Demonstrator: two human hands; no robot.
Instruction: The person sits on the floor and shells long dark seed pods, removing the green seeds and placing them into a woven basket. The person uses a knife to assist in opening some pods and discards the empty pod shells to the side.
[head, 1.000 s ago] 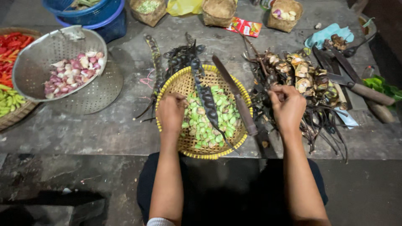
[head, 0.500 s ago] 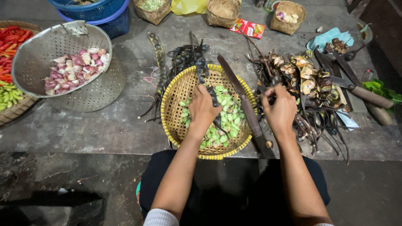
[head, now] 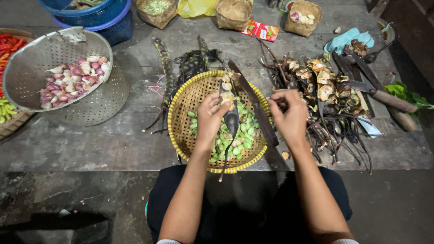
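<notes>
Shelling in hand. Left hand (head: 209, 118) grips a long dark bean pod (head: 229, 118), partly split, over the yellow-rimmed woven basket (head: 181, 118) of green beans (head: 244, 131) at frame centre. Right hand (head: 289, 116) pinches closed beside the long knife (head: 253, 105); contents indiscernible. Next move likely requires prising out remaining seeds.

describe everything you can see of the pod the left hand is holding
The pod is long, flat and dark, almost black, with a thin stalk trailing past the near rim of the basket. Its upper stretch is split open, showing pale yellowish lining where seeds sat; the lower part looks shut and bulges slightly. It lies lengthwise over the green seeds in the basket. The left hand grips it near the opened end. The right hand is beside it, apart from it.
</notes>
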